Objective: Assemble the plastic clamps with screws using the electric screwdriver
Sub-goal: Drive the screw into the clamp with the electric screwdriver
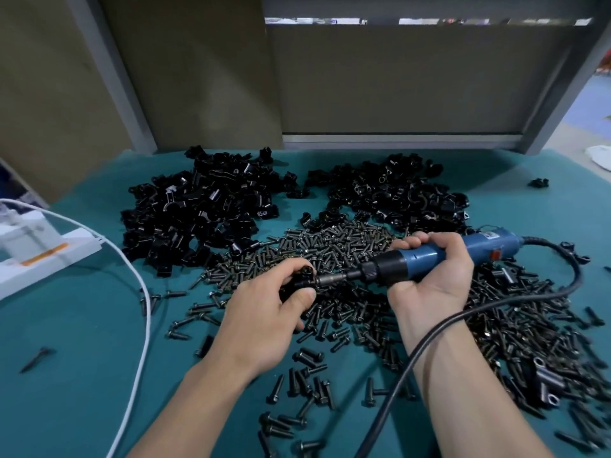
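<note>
"While the left hand [264, 312] pinches that small black plastic clamp [299, 280], how will it handle?"

"Probably light, stiff, slick, so hold its body firmly. The right hand [433, 279] grips the blue electric screwdriver [492, 247], whose bit meets the clamp."

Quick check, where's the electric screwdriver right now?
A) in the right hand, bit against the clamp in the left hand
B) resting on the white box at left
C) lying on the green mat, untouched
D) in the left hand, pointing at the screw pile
A: the right hand grips the blue electric screwdriver, and its bit meets the black clamp that the left hand holds.
</note>
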`<state>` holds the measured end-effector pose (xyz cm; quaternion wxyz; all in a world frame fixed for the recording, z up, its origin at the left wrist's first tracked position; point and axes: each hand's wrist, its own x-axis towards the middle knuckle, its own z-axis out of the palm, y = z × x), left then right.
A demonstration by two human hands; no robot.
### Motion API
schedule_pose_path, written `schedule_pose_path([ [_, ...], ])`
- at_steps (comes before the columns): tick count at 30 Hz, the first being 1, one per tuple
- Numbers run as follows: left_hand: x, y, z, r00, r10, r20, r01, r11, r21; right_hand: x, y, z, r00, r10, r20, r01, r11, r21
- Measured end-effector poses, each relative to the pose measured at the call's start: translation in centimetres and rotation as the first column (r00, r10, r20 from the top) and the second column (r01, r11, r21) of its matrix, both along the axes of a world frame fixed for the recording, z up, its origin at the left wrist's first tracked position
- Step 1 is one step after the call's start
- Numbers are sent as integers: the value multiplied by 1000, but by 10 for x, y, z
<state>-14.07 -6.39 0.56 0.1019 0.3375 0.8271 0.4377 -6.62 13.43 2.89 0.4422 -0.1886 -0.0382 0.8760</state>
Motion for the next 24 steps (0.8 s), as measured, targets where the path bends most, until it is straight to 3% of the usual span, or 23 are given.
schedule_pose_path([
  [9, -3, -1, -3, 997, -33, 69, 29, 998, 57, 0, -5, 0, 1000, -3, -24, 4, 999, 35],
  [17, -3, -1, -4, 999, -43, 34, 41, 998, 43, 0, -9, 1, 1000, -18, 8, 17, 998, 55],
  [24, 4, 0, 1, 999, 28, 45, -31, 998, 56, -2, -14, 0, 1000, 11, -10, -10, 999, 42],
])
